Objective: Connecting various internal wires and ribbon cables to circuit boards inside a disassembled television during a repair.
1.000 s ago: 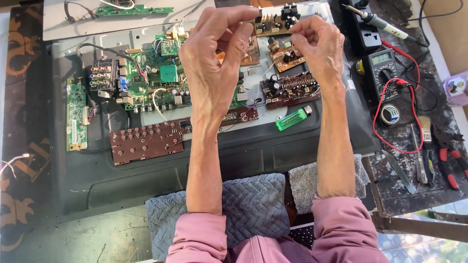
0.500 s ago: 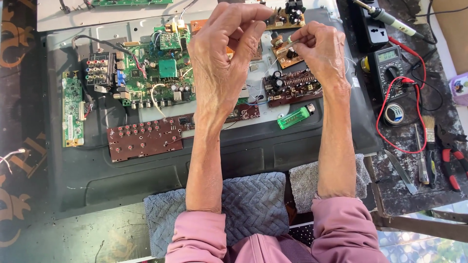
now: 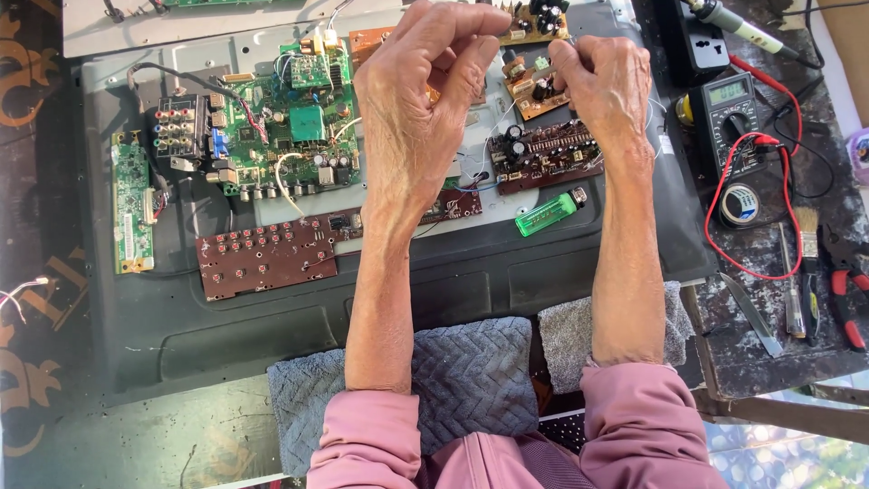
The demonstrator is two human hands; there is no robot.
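Note:
My left hand (image 3: pixel 416 118) and my right hand (image 3: pixel 606 91) are raised side by side over an opened television back panel (image 3: pixel 272 335). Both have fingertips pinched together near the top of the view. Whatever is between the fingers is too small to see; a thin pale strand hangs beside my right wrist. Under the hands lie a green main circuit board (image 3: pixel 290 127), a dark board with capacitors (image 3: pixel 543 154) and a brown button board (image 3: pixel 267 258). A green lighter (image 3: pixel 548 215) lies on the panel below my right hand.
A narrow green board (image 3: pixel 133 208) sits at the panel's left. On the right bench are a multimeter (image 3: pixel 729 113) with red leads, a tape roll (image 3: pixel 740 204), a brush (image 3: pixel 808 263), red-handled pliers (image 3: pixel 846 290) and a soldering iron (image 3: pixel 733 23). My forearms rest on grey towels (image 3: pixel 471 380).
Both hands stay pinched and close together. The view has shifted so the boards sit a little higher in the picture. My left fingers have curled slightly tighter.

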